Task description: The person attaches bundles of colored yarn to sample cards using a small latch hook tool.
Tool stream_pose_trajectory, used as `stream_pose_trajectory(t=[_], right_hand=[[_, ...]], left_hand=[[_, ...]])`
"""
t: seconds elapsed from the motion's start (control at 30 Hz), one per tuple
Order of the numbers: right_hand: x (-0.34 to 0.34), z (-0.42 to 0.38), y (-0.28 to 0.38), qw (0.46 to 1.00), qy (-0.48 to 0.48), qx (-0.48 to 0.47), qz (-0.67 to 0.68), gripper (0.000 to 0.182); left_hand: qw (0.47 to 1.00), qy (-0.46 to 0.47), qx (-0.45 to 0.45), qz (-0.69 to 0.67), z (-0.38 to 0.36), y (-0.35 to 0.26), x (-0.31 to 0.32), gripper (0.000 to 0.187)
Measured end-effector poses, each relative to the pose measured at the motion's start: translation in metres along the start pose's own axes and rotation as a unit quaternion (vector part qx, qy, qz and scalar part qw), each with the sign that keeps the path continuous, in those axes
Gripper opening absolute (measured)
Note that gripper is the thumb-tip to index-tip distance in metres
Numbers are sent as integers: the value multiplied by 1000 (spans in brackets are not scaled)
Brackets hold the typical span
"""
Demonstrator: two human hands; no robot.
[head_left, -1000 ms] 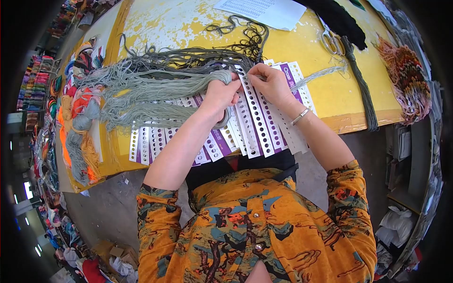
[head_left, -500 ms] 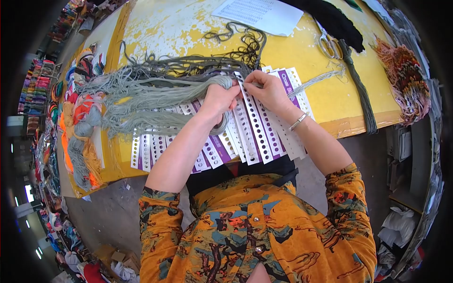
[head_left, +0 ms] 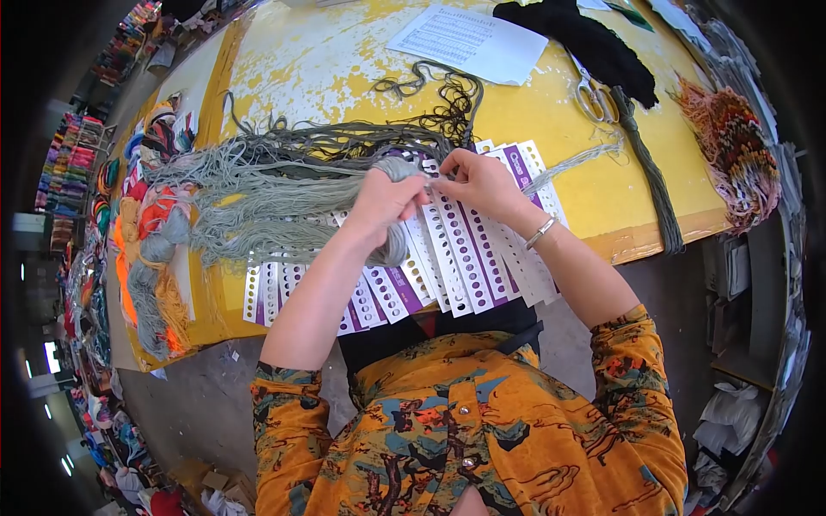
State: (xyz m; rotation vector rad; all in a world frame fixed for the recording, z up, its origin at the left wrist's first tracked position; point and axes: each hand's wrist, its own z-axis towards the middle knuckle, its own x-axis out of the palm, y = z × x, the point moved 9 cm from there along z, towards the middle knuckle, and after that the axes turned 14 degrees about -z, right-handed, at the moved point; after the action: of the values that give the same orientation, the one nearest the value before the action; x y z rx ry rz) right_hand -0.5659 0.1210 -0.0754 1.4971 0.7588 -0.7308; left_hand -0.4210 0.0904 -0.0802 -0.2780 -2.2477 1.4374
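Observation:
My left hand [head_left: 389, 199] is closed around a skein of pale grey embroidery thread [head_left: 397, 168], whose long strands trail leftward across the table. Close beside it, my right hand [head_left: 483, 182] pinches the thread's end between thumb and fingers, almost touching the left fingertips. Beneath both hands, white and purple cardboard thread cards [head_left: 469, 258] with rows of punched holes lie fanned and overlapping. Some grey strands [head_left: 572, 163] stick out to the right from under my right hand. The pinched fingertips partly hide the thread and the card tops.
Dark grey threads [head_left: 344, 129] lie behind the pale skeins. A printed sheet [head_left: 469, 43], scissors [head_left: 595, 99], a black bundle [head_left: 594, 43] and a dark green skein [head_left: 650, 172] lie farther off. Multicoloured yarns [head_left: 736, 150] sit at right, orange and grey ones [head_left: 151, 258] at left.
My hands have come closer together, the right one moving slightly left and down from the card top toward the left fingertips. The whole view has shifted a little downward.

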Motion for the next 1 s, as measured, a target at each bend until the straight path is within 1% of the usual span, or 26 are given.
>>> stream_pose_trajectory(t=[0.03,0.07,0.13,0.17,0.2,0.23,0.27,0.3,0.4,0.43,0.5,0.53,0.6,0.63,0.67,0.73,0.77,0.8,0.83,0.87,0.9,0.93,0.97,1.0], right_hand=[[1,1,0,1000,0,-1,0,27],[2,2,-1,1000,-13,-1,-21,27],[3,2,-4,999,-24,0,-43,28],[4,3,-5,998,-26,6,-49,29],[4,4,-5,998,-29,11,-54,29],[3,5,-4,998,-29,10,-54,29],[3,7,-8,1000,-13,26,-4,30],[4,7,-11,998,4,42,46,30],[6,9,-14,997,21,39,60,30],[8,8,-15,997,21,40,60,30],[3,5,-8,999,-38,6,-31,30],[6,5,-8,999,-37,6,-29,30],[4,5,-7,997,-55,14,-58,30],[7,8,-13,999,-25,45,7,34],[4,8,-12,999,-25,45,7,34],[4,4,-11,994,48,94,27,48],[5,5,-14,994,48,94,27,48],[5,8,-14,995,37,74,52,52],[6,11,-14,995,27,54,77,56],[9,12,-16,996,33,45,69,56],[10,14,-20,996,34,45,68,56],[12,16,-21,993,38,31,107,54],[15,16,-23,988,42,16,146,53],[15,13,-21,976,57,20,212,52]], left_hand=[[999,12,-15,-30,0,5,5,14],[999,12,-15,-30,-1,6,8,14],[994,71,-64,-55,-6,14,25,15],[993,73,-70,-52,-8,15,28,19],[994,72,-69,-53,-7,14,27,19],[994,48,-60,-78,-5,12,22,21],[993,25,-50,-103,-3,10,17,25],[994,20,-33,-100,-1,7,16,26],[994,31,-43,-97,-1,9,18,25],[994,32,-44,-97,-2,9,19,25],[996,31,-45,-64,-6,10,22,26],[996,30,-46,-64,-8,11,23,26],[996,63,-41,-54,-12,12,32,26],[995,76,-38,-48,-14,12,35,26],[995,76,-38,-49,-13,12,35,26],[993,63,-56,-85,-11,18,31,25],[991,19,-63,-116,-5,24,20,24],[986,-25,-70,-147,-2,24,12,24],[988,-24,-66,-136,-3,18,13,23],[988,-25,-66,-137,0,22,12,23],[999,-10,-26,-38,6,18,14,21],[998,5,13,61,10,15,17,20],[990,28,27,133,13,16,18,15],[991,27,25,131,16,16,19,15]])
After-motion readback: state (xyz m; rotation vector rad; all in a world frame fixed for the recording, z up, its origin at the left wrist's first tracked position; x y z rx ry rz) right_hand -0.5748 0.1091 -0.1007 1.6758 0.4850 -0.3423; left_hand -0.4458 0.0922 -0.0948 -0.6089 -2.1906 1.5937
